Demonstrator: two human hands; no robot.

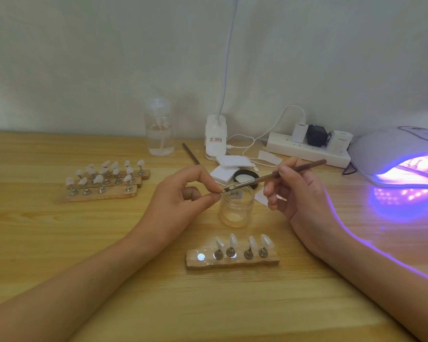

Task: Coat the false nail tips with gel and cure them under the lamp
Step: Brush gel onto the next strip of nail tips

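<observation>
Left hand (183,193): thumb and forefinger pinching a small item over the jar (236,209) rim, presumably a tip (222,191) off the holder's (269,261) vacant disc (201,257); mostly hidden. Right hand (297,191): fingers closed round the brush (284,174) in a pen grip. Brush axis: upper right to lower left, bristles meeting the left pinch from the right. Judged next: stroke along the tip, away from the left fingers. Four tips (232,240) upright on the holder, near edge. Lamp (393,149) lit, far right, nearer the right hand.
</observation>
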